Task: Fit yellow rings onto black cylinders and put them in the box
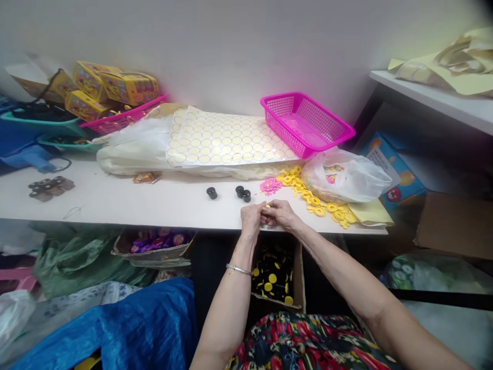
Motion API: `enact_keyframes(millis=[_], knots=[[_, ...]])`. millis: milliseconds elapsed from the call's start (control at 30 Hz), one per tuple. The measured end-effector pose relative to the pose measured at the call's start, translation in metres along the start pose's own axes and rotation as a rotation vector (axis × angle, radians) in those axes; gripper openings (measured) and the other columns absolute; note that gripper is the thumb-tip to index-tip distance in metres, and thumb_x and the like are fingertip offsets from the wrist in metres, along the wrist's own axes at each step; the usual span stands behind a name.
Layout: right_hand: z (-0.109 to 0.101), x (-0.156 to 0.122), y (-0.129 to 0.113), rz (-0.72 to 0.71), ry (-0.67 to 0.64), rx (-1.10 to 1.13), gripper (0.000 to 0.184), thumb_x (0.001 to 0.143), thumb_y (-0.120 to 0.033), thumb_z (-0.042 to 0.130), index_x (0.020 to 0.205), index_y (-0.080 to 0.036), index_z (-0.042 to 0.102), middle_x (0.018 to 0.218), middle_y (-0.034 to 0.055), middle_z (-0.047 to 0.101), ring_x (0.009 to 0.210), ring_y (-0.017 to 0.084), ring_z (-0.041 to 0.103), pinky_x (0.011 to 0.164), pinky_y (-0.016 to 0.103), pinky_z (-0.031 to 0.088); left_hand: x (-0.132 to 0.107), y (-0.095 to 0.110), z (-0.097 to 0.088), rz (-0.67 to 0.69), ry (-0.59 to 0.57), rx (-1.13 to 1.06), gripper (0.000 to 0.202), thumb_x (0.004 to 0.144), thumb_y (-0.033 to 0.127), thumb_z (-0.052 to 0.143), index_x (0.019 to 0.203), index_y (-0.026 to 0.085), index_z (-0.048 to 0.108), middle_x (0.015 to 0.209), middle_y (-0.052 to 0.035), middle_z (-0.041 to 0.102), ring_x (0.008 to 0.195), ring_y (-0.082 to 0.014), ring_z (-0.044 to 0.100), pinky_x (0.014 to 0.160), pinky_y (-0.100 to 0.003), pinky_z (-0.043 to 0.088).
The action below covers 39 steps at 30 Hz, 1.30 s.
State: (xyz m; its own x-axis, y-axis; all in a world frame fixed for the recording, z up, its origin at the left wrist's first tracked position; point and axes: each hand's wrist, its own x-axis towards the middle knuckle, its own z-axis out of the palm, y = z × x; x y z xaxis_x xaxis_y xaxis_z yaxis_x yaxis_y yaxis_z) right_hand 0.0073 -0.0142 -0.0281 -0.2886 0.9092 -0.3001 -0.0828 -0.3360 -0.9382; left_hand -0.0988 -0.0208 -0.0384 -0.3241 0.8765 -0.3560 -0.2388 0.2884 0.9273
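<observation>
My left hand (252, 217) and my right hand (280, 213) meet at the table's front edge, fingers pinched together on a small yellow piece (267, 206). Just beyond them stand three small black caps (246, 195) and a little heap of pink bits (270, 186). A trail of yellow rings (316, 199) runs to the right of my hands. A large sheet of round stickers (227, 139) lies further back. A thin bracelet circles my left wrist.
A pink basket (308, 123) stands at the back right, a clear plastic bag (346, 177) in front of it. Yellow boxes (111, 87) fill another pink basket at the back left. Under the table sits a carton of black and yellow parts (275, 277); blue plastic (146, 329) lies lower left.
</observation>
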Motion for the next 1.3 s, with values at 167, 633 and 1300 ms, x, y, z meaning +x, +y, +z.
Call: enact_keyframes(millis=[167, 633, 1300], knots=[[-0.001, 0.003, -0.005, -0.019, -0.029, -0.007, 0.032, 0.055, -0.033, 0.077, 0.068, -0.014, 0.055, 0.050, -0.0021, 0.058, 0.042, 0.009, 0.054, 0.038, 0.019, 0.046, 0.003, 0.005, -0.001, 0.029, -0.025, 0.026, 0.026, 0.058, 0.034, 0.070, 0.052, 0.012, 0.058, 0.030, 0.0012, 0.046, 0.027, -0.0082, 0.038, 0.032, -0.020, 0.023], [-0.003, -0.037, -0.003, -0.093, 0.045, 0.006, 0.034, 0.058, -0.040, 0.075, 0.071, -0.013, 0.059, 0.050, -0.0028, 0.057, 0.037, 0.005, 0.045, 0.036, 0.017, 0.036, -0.041, -0.007, -0.033, 0.215, -0.553, -0.055, 0.047, 0.058, 0.023, 0.077, 0.103, 0.015, 0.065, 0.077, -0.0029, 0.065, 0.068, -0.0120, 0.059, 0.068, -0.025, 0.047], [-0.061, -0.099, 0.011, 0.018, -0.524, 0.179, 0.067, 0.039, -0.008, 0.082, 0.103, -0.016, 0.065, 0.097, 0.0026, 0.066, 0.092, 0.017, 0.060, 0.079, 0.027, 0.049, -0.102, -0.011, -0.020, 1.027, -0.566, 0.593, 0.021, 0.067, 0.032, 0.072, 0.085, 0.021, 0.071, 0.081, -0.0054, 0.064, 0.091, -0.0219, 0.046, 0.083, -0.038, 0.040]])
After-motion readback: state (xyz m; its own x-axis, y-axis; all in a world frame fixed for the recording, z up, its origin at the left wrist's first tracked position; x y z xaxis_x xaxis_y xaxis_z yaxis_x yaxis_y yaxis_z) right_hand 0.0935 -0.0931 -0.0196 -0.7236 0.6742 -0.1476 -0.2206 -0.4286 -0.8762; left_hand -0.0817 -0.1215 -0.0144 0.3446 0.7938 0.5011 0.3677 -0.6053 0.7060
